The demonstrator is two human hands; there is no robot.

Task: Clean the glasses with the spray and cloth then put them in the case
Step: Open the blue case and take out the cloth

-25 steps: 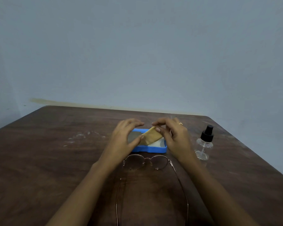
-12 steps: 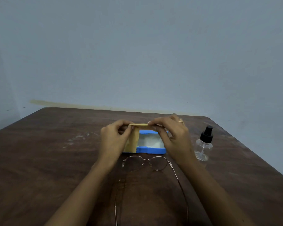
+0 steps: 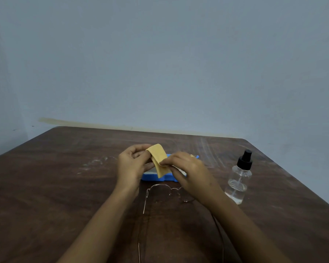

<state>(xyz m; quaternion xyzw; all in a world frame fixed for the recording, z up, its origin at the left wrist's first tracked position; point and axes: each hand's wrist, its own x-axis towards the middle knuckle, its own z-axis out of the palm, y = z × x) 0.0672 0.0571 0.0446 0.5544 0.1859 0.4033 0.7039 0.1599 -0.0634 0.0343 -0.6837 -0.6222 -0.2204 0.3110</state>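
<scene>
A small yellow cloth (image 3: 158,158) is held up over the open blue glasses case (image 3: 154,177). My left hand (image 3: 131,166) pinches its upper left edge, and my right hand (image 3: 186,169) pinches its lower right edge. The cloth is folded over and hangs toward the case. Thin metal-framed glasses (image 3: 163,192) lie on the table just in front of the case, temples unfolded and pointing toward me; my right wrist covers part of the right lens. A clear spray bottle (image 3: 239,179) with a black nozzle stands to the right of my right hand.
All of this sits on a dark brown wooden table (image 3: 46,196) that ends at a pale blue wall behind. Whitish smudges (image 3: 95,163) mark the surface left of the case. The table's right edge runs diagonally close to the bottle.
The cloth was stretched flat between both hands above the case; now it is folded over, my right hand has dropped lower and nearer, and my left hand holds the top.
</scene>
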